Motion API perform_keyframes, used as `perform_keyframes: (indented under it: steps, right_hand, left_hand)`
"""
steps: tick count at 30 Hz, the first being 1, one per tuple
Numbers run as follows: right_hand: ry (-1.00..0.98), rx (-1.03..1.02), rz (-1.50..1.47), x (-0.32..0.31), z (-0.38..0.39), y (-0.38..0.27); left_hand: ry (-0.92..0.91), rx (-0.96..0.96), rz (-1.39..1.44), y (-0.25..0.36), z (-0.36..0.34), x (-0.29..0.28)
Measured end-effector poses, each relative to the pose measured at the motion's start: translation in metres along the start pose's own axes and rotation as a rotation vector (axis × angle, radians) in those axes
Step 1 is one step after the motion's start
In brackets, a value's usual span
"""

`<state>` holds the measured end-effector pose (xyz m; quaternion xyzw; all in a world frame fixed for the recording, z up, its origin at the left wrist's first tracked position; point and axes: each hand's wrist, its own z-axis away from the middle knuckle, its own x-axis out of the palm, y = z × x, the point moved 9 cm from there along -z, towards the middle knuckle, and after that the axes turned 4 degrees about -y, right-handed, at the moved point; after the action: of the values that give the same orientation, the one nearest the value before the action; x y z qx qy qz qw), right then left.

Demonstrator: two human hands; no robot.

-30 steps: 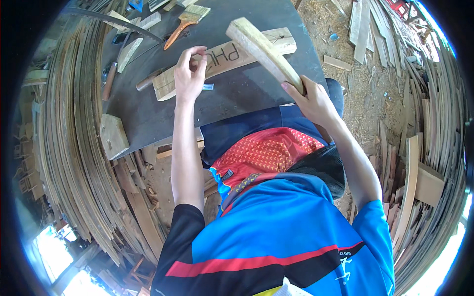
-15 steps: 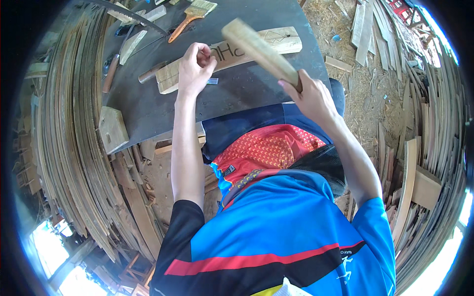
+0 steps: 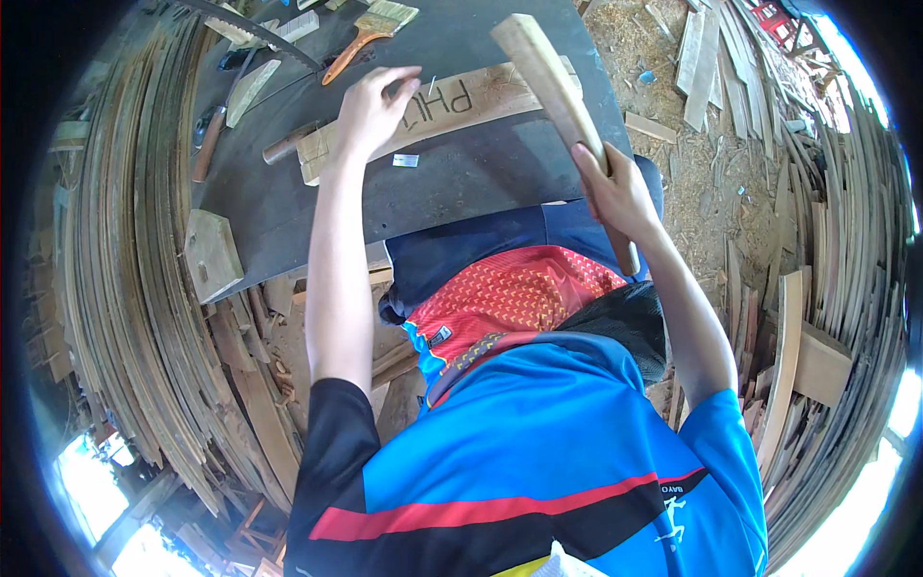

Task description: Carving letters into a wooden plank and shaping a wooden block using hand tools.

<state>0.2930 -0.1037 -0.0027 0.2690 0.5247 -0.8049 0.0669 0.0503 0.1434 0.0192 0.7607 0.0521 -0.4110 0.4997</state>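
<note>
My right hand (image 3: 615,192) is wrapped round a long, flat wooden bar (image 3: 548,72), held raised and tilted beside the right end of a pale wooden board (image 3: 500,94). Dark hand-drawn lettering marks that board, which lies on the dark table (image 3: 461,178). Over the board's left part hovers my left hand (image 3: 373,111), thumb and forefinger apart, with nothing visible between them. Just beyond its fingertips, a thin pale sliver (image 3: 433,85) shows at the board; too small to name.
A small white packet (image 3: 406,161) lies before the board. Left of it are a wooden handle (image 3: 288,144), a wooden-handled tool (image 3: 209,144) and a wood block (image 3: 212,252). A paintbrush (image 3: 361,43) and saw blade (image 3: 255,31) lie farther back. Stacked planks (image 3: 144,260) stand left.
My right hand has drawn the bar back to the right and tilted it more upright, off the lettering. My left hand has shifted slightly up and left, thumb and forefinger now stretched farther out.
</note>
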Motion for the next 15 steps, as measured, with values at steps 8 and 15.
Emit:
perform_keyframes:
  steps: [8, 15]
  right_hand:
    - [-0.037, 0.050, -0.103, -0.004, -0.001, 0.027]
    - [-0.075, 0.032, -0.117, -0.005, -0.005, 0.028]
  left_hand:
    - [-0.388, 0.022, -0.256, -0.004, -0.040, 0.029]
    - [-0.097, 0.118, 0.059, 0.013, -0.007, 0.011]
